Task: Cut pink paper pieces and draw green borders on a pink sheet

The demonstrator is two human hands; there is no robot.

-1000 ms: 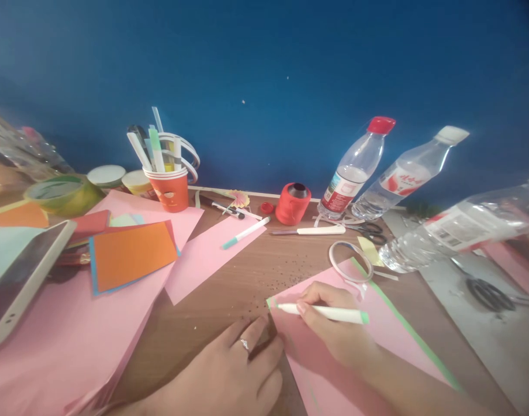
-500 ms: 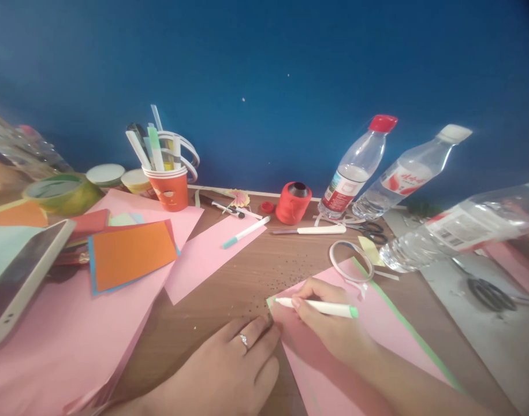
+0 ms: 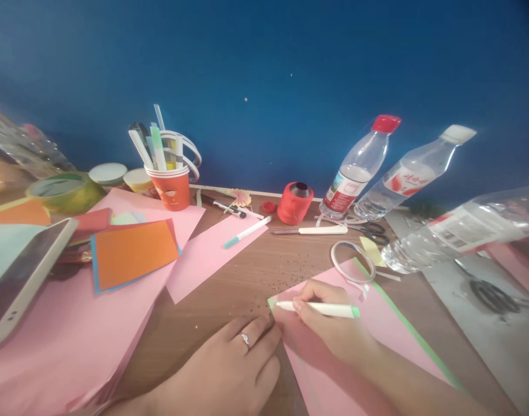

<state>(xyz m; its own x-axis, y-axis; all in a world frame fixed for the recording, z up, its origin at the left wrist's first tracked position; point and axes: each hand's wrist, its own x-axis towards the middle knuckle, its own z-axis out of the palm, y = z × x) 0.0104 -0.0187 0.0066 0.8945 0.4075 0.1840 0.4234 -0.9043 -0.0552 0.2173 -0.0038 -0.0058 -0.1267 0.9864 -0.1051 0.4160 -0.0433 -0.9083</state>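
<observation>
My right hand (image 3: pixel 329 329) is closed around a white marker with a green end (image 3: pixel 329 309). Its tip rests at the near left corner of a pink sheet with green-marked edges (image 3: pixel 390 329). My left hand (image 3: pixel 230 370), a ring on one finger, lies flat with fingers spread on the wooden desk, its fingertips pressing the left edge of that pink sheet. A ring of tape (image 3: pixel 350 261) sits on the sheet's far corner, just beyond my right hand.
An orange cup of pens (image 3: pixel 173 188), a red thread spool (image 3: pixel 294 203), a craft knife (image 3: pixel 316 230), scissors (image 3: pixel 375 231), a teal-tipped marker (image 3: pixel 246 232) and three water bottles (image 3: pixel 355 170) line the back. Pink and orange papers (image 3: pixel 130 251) and a phone (image 3: pixel 17 277) lie left.
The marker has slid slightly left and toward the sheet's corner over the last second. My left hand has barely shifted.
</observation>
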